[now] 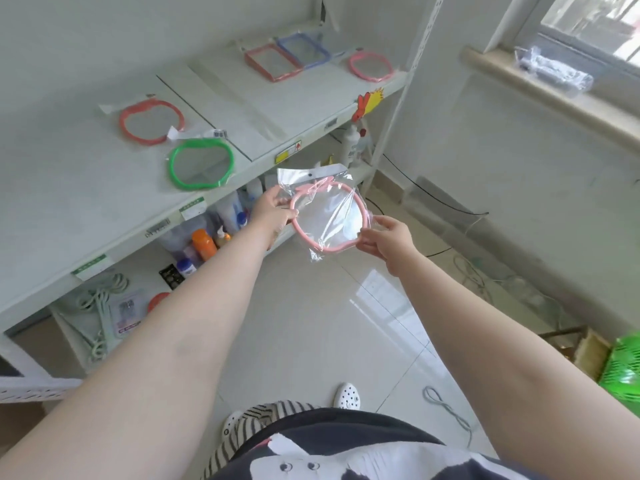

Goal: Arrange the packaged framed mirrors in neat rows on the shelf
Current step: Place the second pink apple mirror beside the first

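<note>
A pink round-framed mirror [329, 216] in a clear plastic bag is held in the air in front of the shelf's edge. My left hand [272, 211] grips its left rim and my right hand [388, 237] pinches its lower right rim. On the white shelf [86, 202] lie an orange round mirror [151, 122] and a green one [201, 163] at the left. A red rectangular mirror [272, 62], a blue rectangular one [304, 50] and a pink round one [370, 66] lie at the far right.
Below the shelf a lower shelf [145, 282] holds bottles, cables and small packets. A shelf upright [403, 88] stands at the right end. A window sill [554, 95] carries a plastic-wrapped item. A green object [623, 368] sits at the right edge above the tiled floor.
</note>
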`<state>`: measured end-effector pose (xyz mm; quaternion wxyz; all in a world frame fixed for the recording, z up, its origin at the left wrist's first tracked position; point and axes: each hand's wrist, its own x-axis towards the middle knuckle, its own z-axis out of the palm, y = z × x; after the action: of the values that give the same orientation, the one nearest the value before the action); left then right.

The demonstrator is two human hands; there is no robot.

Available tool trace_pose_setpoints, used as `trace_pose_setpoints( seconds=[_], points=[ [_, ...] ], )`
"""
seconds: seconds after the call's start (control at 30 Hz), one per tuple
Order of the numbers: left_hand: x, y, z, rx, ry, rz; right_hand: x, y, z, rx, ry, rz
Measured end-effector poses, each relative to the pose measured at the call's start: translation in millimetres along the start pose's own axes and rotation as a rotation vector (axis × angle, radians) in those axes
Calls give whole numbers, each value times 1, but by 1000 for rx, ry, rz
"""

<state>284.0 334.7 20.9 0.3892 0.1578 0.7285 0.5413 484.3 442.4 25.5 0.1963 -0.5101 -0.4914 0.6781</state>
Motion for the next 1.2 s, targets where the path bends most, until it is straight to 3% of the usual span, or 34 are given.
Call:
trace_pose_setpoints(
  seconds=[0.37, 1.2],
  points=[
    [22, 20, 114, 85, 2, 6, 67, -19, -104, 0, -44, 34],
    [271, 123, 204, 80, -128, -56, 274, -135, -116, 41, 183, 57]
  ],
)
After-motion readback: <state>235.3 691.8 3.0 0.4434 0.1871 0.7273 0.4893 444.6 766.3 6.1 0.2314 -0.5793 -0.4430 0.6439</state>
